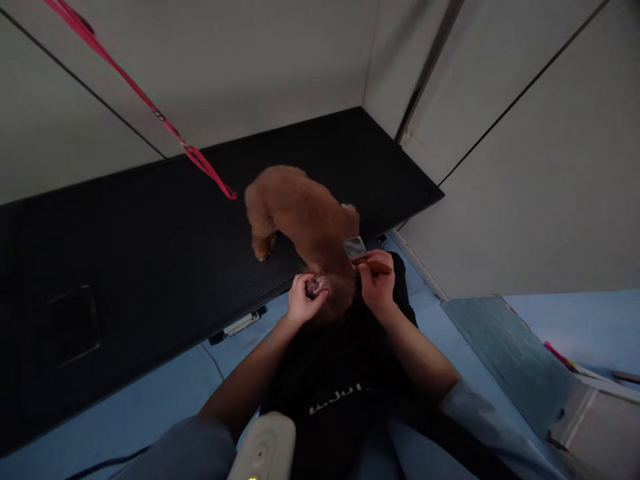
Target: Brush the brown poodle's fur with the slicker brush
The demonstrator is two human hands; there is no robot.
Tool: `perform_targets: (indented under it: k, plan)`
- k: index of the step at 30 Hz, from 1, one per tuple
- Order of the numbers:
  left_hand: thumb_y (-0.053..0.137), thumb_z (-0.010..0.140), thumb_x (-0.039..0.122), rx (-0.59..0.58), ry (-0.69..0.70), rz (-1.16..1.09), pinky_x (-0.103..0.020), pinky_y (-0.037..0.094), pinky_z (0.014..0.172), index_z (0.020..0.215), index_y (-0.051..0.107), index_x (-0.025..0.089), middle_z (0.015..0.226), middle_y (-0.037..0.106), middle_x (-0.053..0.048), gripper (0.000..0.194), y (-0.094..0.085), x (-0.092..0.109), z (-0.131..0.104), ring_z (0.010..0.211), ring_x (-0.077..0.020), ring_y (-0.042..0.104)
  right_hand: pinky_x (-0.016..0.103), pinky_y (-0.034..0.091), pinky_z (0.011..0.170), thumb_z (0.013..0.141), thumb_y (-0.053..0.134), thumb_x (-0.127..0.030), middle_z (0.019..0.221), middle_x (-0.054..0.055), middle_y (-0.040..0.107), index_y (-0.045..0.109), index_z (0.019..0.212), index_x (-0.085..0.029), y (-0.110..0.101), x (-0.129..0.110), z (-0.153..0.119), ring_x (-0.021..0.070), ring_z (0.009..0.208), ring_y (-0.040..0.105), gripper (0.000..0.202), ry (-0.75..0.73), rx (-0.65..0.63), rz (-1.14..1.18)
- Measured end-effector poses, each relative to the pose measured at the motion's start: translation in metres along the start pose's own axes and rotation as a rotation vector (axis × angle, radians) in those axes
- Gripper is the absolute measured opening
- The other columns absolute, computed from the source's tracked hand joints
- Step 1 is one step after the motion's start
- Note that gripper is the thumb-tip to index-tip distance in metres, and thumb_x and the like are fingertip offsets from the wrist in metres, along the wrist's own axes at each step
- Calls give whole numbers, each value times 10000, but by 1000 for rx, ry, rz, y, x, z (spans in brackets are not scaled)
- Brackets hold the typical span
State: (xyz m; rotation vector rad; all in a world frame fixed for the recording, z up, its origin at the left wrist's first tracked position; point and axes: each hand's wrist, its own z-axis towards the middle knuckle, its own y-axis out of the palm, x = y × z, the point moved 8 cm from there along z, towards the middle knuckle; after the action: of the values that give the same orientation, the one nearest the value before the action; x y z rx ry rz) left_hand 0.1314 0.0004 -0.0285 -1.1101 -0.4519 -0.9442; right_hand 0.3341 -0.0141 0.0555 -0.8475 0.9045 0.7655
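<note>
- The dog, brown and short-coated, stands near the centre of the frame, its back end toward the upper left and its head low, against the person's dark front.
- The left hand, just below the centre, has its fingers curled around the ear, thumb on the near side; the ear's pinkish inner face shows between thumb and fingers.
- The right hand, right of centre, has its fingers closed on the brown handle of a grooming tool.
- The tool's flat, greyish, rectangular head points to the upper left, over the dog's head and neck area; whether it touches the coat is hard to tell.
- The black table runs from the left edge to the right of centre, with the dog's feet on its ridged top.
- A pink strap hangs from the upper left, its looped end just left of the dog and apart from it.
- The black apron, with pale lettering, fills the lower centre; a whitish device shows at the bottom edge.
- Pale wall panels cross the top, and blue floor shows at lower left and right.
</note>
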Motion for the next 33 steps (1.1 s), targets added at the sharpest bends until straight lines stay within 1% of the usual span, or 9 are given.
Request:
perform_targets:
  k: [4, 7, 9, 12, 16, 20, 24, 27, 33]
  plan:
    - [501, 815, 324, -48, -124, -32, -284, 453, 681, 899, 555, 178, 791, 566, -34, 177, 0, -3, 7, 741, -157, 546, 335, 502, 746, 824, 532, -272, 824, 26, 591, 517, 868, -204, 14, 11, 1, 168, 793, 594, 82, 73, -174, -9]
    - [555, 783, 360, -77, -227, -16, -264, 442, 644, 820, 559, 183, 717, 557, -8, 181, 1, -8, 12, 676, -141, 534, 363, 491, 801, 819, 543, -275, 935, 63, 592, 503, 868, -206, 3, 6, 3, 190, 898, 590, 94, 5, -34, -46]
    - [607, 735, 377, -115, -248, -14, -253, 437, 620, 861, 561, 185, 697, 542, 12, 234, 3, -11, 13, 642, -131, 524, 362, 493, 796, 824, 540, -272, 956, 70, 590, 501, 864, -209, 4, 1, 4, 192, 904, 593, 84, -44, -50, -34]
    - [656, 685, 370, -134, -269, -23, -248, 443, 618, 963, 544, 190, 713, 529, 27, 350, 4, -17, 10, 640, -124, 529, 328, 501, 717, 827, 539, -264, 843, 34, 598, 516, 901, -210, 22, 2, 3, 171, 770, 603, 95, -4, -270, -47]
    - [692, 671, 373, -101, -252, -51, -288, 478, 727, 1051, 508, 195, 827, 554, -1, 458, 3, -20, 7, 762, -149, 577, 328, 489, 776, 836, 528, -265, 922, 57, 602, 510, 902, -206, 19, -8, 11, 178, 848, 598, 91, -59, -203, -130]
    - [718, 648, 362, -59, -226, -74, -337, 481, 834, 1270, 393, 196, 992, 570, -50, 722, 3, -18, 7, 916, -191, 594, 311, 491, 723, 825, 532, -265, 826, 33, 590, 512, 862, -212, 40, -15, 14, 171, 763, 589, 68, -78, -404, -219]
    - [715, 656, 379, -61, -244, -69, -347, 485, 840, 1363, 295, 188, 1044, 571, -67, 844, 4, -21, 6, 944, -202, 601, 343, 474, 821, 845, 507, -260, 929, 75, 604, 508, 866, -206, 42, -30, 17, 198, 915, 578, 58, -188, -340, -251]
    - [715, 652, 370, -99, -251, -65, -329, 497, 787, 1385, 264, 190, 1053, 571, -64, 880, 6, -23, 5, 887, -186, 610, 339, 488, 758, 838, 512, -252, 847, 57, 604, 506, 860, -207, 52, -30, 14, 195, 833, 590, 51, -179, -471, -241]
    - [681, 691, 351, -136, -200, -70, -317, 485, 817, 1323, 342, 202, 1001, 569, -38, 733, 6, -21, 6, 889, -166, 597, 361, 475, 830, 829, 528, -260, 984, 70, 591, 499, 897, -221, 24, -35, 27, 196, 935, 580, 84, -155, -242, -131]
